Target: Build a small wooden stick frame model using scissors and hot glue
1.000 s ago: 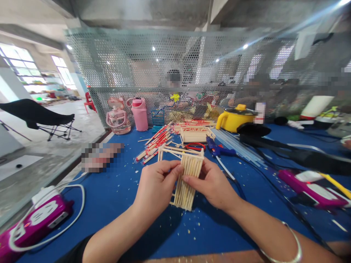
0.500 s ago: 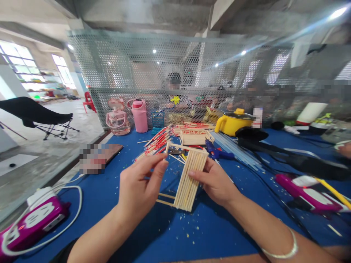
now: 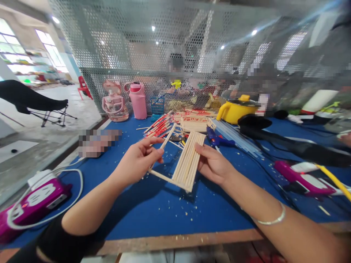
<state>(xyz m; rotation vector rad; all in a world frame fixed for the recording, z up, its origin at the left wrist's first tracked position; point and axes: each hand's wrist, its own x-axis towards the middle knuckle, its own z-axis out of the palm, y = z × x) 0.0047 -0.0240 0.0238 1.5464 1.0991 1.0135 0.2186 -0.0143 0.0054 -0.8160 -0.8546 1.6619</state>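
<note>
A small structure of wooden sticks [image 3: 188, 160] is held up over the blue table, its slatted panel of side-by-side sticks tilted towards me. My right hand [image 3: 215, 162] grips the panel's right edge, thumb on its face and fingers behind. On the other side, my left hand [image 3: 142, 157] pinches a slanting stick of the open frame between thumb and fingers. Behind it lie a pile of sticks in red and white wrappers [image 3: 160, 125], another small stick structure [image 3: 194, 125] and a blue glue gun [image 3: 219, 138]. Part of a dark tool shows behind the frame.
Clear glue sticks [image 3: 237, 138] and a yellow pot [image 3: 238, 109] stand back right. Two pink bottles [image 3: 137, 100] are at the back left by a perforated metal screen [image 3: 115, 47]. Purple power strips [image 3: 35, 204] with cables lie at both sides. People are beyond the screen.
The stick structure has turned so its open frame spreads out to the left. My left hand has shifted along to the frame's left stick. My view has tilted downward.
</note>
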